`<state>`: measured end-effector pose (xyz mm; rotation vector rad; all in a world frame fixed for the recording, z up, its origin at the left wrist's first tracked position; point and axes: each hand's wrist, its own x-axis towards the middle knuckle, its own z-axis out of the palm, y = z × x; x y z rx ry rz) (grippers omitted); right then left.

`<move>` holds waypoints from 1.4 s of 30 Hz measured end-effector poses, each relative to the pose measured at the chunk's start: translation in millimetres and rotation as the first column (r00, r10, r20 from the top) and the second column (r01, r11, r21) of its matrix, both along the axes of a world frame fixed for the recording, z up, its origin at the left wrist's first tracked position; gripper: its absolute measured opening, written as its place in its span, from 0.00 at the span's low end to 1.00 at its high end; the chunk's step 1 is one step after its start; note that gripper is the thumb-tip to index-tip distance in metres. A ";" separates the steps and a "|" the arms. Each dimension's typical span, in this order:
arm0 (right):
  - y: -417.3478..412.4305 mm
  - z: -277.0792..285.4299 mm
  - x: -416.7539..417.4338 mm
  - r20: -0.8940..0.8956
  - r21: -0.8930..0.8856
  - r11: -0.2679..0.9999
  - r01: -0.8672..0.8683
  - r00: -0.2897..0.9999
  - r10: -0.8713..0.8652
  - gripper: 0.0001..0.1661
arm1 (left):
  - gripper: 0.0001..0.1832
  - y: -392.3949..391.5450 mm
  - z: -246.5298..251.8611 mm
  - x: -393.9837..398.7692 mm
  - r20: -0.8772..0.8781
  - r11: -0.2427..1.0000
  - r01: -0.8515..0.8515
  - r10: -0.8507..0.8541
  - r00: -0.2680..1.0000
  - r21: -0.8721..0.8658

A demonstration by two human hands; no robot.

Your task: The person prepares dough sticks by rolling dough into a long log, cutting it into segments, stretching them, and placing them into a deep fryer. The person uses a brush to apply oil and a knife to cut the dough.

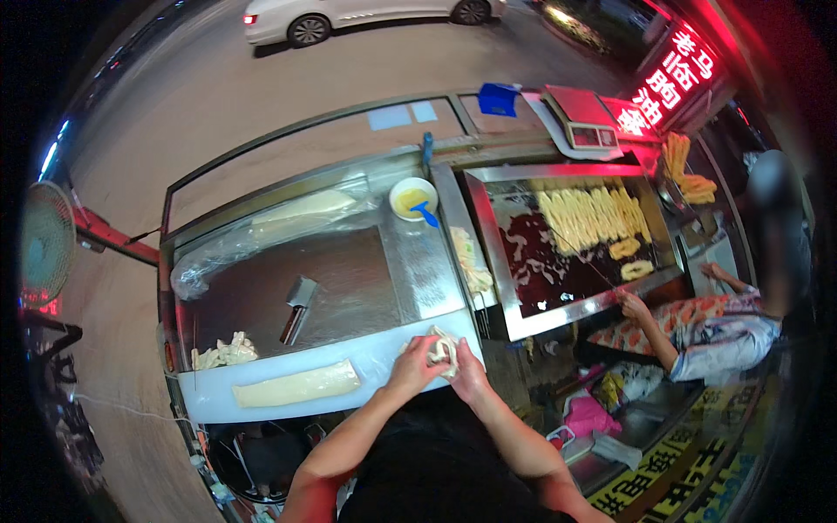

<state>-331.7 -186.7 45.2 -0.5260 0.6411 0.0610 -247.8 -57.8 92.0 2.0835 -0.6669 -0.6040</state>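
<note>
My left hand (414, 361) and my right hand (469, 372) hold a looped piece of raw dough (444, 350) between them, over the right end of a white cutting board (203, 399). On the board to the left lies a flat strip of dough (297, 383). A dough cutter with a broad metal blade (301, 292) rests on the steel worktop (346, 268) behind it. Small cut dough pieces (225, 351) are heaped at the worktop's left front corner. Farther back, a long slab of dough (304, 208) lies under clear plastic film (222, 258).
A white bowl (400, 189) of yellowish liquid holds a blue brush (425, 212). To the right, dough sticks (588, 216) fry in a rectangular oil vat (516, 323). A co-worker's hand (631, 306) holds a thin rod over it. A scale (582, 118) stands behind; fried sticks (686, 173) stand beyond.
</note>
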 end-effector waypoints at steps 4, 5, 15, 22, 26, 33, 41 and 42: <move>-4.4 9.0 -3.8 0.005 -0.106 0.987 -0.123 0.992 0.124 0.19 | 0.18 0.1 -36.9 1.7 -0.033 0.992 -0.110 0.108 0.994 -0.056; -5.0 10.8 -2.7 -0.067 -0.139 0.979 -0.151 0.987 0.143 0.15 | 0.17 0.1 -41.1 1.0 -0.080 0.986 -0.156 0.152 0.985 -0.049; -36.3 -51.2 -30.3 -0.448 -0.376 0.927 0.016 0.872 -0.197 0.16 | 0.12 -22.8 -28.8 0.9 -0.645 0.904 -0.367 0.148 0.750 -0.220; -62.0 -39.9 -15.4 -0.265 -0.456 0.860 0.227 0.888 -0.375 0.20 | 0.09 -36.2 -42.0 4.0 -0.794 0.773 -0.588 0.193 0.576 -0.238; -91.9 -50.8 -26.3 -0.220 -0.422 0.816 0.396 0.828 -0.516 0.22 | 0.11 -22.6 -51.5 10.5 -0.889 0.625 -0.762 0.234 0.393 -0.172; -201.9 -58.1 -85.5 -0.106 -0.452 0.641 0.620 0.677 -0.729 0.26 | 0.15 56.3 -69.7 49.3 -0.913 0.293 -0.940 0.307 0.267 -0.176; -209.0 -66.1 -158.0 -0.526 -0.845 -0.045 -0.533 0.843 -0.117 0.23 | 0.14 48.8 -64.3 88.1 -0.911 0.313 -0.920 0.258 0.322 -0.236; -210.2 -68.1 -167.4 -0.518 -0.850 -0.022 -0.527 0.842 -0.153 0.23 | 0.14 52.5 -65.6 92.1 -0.911 0.316 -0.921 0.264 0.316 -0.228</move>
